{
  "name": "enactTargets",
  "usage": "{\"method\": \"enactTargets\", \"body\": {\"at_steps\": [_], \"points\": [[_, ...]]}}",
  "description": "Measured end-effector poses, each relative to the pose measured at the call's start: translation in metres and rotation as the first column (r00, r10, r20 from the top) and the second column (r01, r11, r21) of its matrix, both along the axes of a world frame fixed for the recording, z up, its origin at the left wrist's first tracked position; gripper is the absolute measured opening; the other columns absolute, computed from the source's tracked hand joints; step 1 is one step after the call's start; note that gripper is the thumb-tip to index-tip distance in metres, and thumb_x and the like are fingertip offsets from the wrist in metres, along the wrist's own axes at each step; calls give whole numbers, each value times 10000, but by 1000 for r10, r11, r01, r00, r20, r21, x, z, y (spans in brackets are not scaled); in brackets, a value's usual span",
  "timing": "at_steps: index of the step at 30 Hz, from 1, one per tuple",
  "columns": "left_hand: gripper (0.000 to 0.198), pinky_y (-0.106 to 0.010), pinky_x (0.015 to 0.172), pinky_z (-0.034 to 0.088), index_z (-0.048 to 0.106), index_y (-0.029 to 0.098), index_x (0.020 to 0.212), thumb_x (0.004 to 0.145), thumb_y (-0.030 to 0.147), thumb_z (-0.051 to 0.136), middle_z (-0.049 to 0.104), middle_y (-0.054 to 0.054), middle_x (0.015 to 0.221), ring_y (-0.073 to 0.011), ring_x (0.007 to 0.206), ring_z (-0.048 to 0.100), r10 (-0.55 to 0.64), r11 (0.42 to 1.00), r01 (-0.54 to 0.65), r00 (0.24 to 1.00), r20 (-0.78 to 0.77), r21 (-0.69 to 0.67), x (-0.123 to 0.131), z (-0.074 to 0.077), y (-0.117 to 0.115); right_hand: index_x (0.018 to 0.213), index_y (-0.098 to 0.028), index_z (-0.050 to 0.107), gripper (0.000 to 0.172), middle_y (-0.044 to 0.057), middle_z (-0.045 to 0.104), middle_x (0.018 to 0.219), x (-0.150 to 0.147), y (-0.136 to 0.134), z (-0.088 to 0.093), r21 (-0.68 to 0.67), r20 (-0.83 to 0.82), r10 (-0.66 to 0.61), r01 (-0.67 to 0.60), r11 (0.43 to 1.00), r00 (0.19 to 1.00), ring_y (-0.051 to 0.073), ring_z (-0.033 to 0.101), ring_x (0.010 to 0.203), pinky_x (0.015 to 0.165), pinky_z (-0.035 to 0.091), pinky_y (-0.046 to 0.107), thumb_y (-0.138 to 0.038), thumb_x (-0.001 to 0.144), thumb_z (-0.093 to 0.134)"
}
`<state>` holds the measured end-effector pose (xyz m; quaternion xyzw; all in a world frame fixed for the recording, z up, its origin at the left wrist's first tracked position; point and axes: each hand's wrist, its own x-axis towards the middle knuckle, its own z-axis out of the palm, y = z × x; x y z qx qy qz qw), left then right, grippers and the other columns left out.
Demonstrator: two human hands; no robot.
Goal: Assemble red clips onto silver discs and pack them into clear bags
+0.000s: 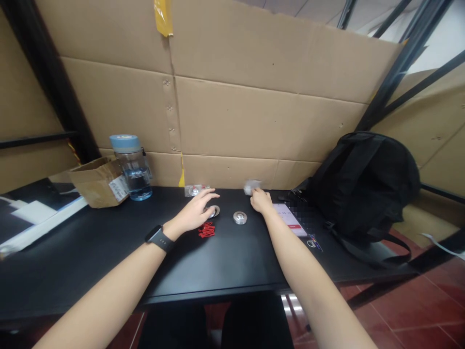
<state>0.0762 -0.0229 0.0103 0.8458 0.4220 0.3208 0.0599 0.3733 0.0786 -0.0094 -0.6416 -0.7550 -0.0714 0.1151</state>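
My left hand (192, 212), with a dark watch on the wrist, is over a round silver metal piece (215, 211), its fingers apart. Just below that hand lies a bundle of red cord (207, 230). A clear packet (194, 190) with a shiny round item lies behind the fingers. Another silver disc (240, 217) rests on the black table (225, 261) between the hands. My right hand (260, 200) has its fingers closed at the near edge of a small clear plastic bag (251, 186) by the cardboard wall.
A phone (289, 219) lies right of my right hand, with a ring-like item (311, 243) nearby. A black backpack (363, 189) stands at the right. At the left are a water bottle (136, 174), an open cardboard box (98, 186) and white objects (32, 212).
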Motion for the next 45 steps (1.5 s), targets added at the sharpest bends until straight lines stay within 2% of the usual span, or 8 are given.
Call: {"method": "enactTargets", "body": {"at_steps": [4, 11, 20, 29, 38, 40, 42, 45], "points": [[417, -501, 1228, 321, 594, 202, 1356, 999, 391, 492, 451, -152, 1561, -303, 1476, 397, 5, 1000, -5, 1000, 1, -6, -2, 2, 0, 1141, -168, 679, 408, 167, 655, 1310, 0, 14, -3, -48, -19, 7, -8, 999, 1000, 290, 580, 1243, 1046, 369, 476, -335, 1025, 326], [434, -462, 1236, 318, 626, 204, 1305, 1062, 446, 361, 501, -122, 1511, -260, 1448, 431, -3, 1000, 3, 1000, 21, 3, -3, 3, 0, 1220, -158, 593, 359, 160, 685, 1257, 3, 46, 5, -72, 5, -26, 26, 997, 1000, 286, 610, 1202, 991, 365, 452, -89, 936, 384], [401, -448, 1217, 353, 628, 219, 1288, 1060, 446, 390, 520, -110, 1466, -262, 1415, 458, -11, 999, 10, 1000, 13, 34, -7, 2, 0, 1174, -191, 618, 298, 146, 614, 1261, 7, 74, 0, -122, 15, 41, -39, 992, 999, 277, 594, 1136, 930, 414, 326, -155, 879, 583], [283, -431, 1108, 459, 667, 209, 1193, 1003, 267, 466, 654, -98, 1267, -250, 1227, 600, -50, 998, 50, 999, 2, 38, -13, -2, 10, 1267, -167, 620, 371, 174, 592, 1307, 2, 49, 0, -95, 57, 24, -18, 995, 998, 283, 568, 1191, 969, 420, 345, -125, 921, 490], [211, -325, 901, 519, 751, 241, 1051, 925, 264, 583, 759, -58, 1070, -235, 1005, 699, 29, 996, -38, 993, -111, -81, -25, -6, 15, 1107, -170, 729, 294, 175, 731, 1136, -21, 10, 37, 26, 24, -52, 51, 998, 998, 290, 686, 1059, 890, 467, 370, -203, 954, 480], [176, -304, 850, 514, 766, 246, 983, 906, 266, 609, 769, -53, 1014, -228, 952, 708, 59, 993, -71, 990, -132, -89, -26, -8, 16, 1061, -189, 740, 262, 155, 748, 1087, -32, -2, 44, 48, -35, 21, -20, 999, 999, 276, 701, 1007, 850, 477, 349, -200, 938, 508], [155, -288, 784, 504, 769, 248, 913, 899, 268, 616, 775, -40, 933, -213, 868, 712, 94, 987, -110, 986, -138, -114, -27, -7, 17, 999, -211, 747, 227, 111, 759, 1058, -45, -16, 46, 48, -112, 228, -224, 973, 967, 248, 697, 998, 838, 478, 322, -180, 920, 536], [158, -275, 737, 486, 763, 248, 886, 904, 267, 607, 775, -18, 861, -196, 797, 707, 119, 979, -134, 988, -103, -151, -28, -4, 17, 1003, -218, 736, 181, 64, 753, 1047, -69, -41, 40, 101, -262, 525, -518, 850, 810, 209, 683, 974, 864, 479, 299, -175, 871, 619]]}}
